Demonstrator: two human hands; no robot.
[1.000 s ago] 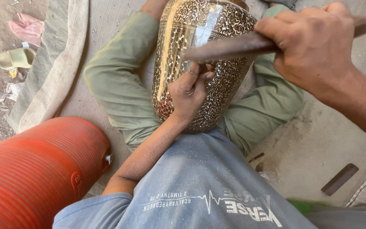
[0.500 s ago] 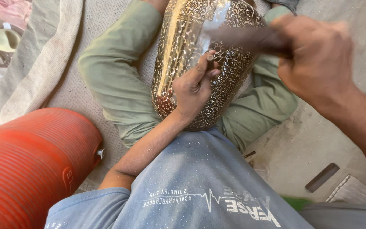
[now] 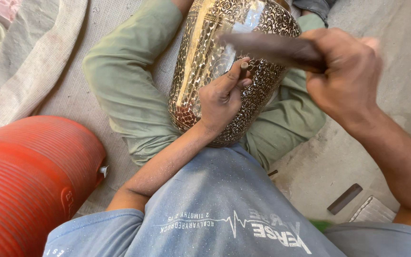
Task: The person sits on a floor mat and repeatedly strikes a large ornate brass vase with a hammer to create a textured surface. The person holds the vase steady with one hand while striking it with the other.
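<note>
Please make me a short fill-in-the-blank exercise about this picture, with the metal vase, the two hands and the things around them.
1. The engraved metal vase lies between the person's ____.
2. The left hand holds a thin chisel against the ____.
3. The right hand grips a dark ____ above the chisel.
4. The big ribbed container beside the person is ____ in colour.

Missing words: legs; vase; hammer; orange-red

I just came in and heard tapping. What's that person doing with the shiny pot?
The person sits on the floor with a patterned metal vase between their legs. The left hand holds a small chisel against the vase. The right hand grips a dark mallet, blurred, just above the chisel. An orange ribbed container stands beside them.
</note>
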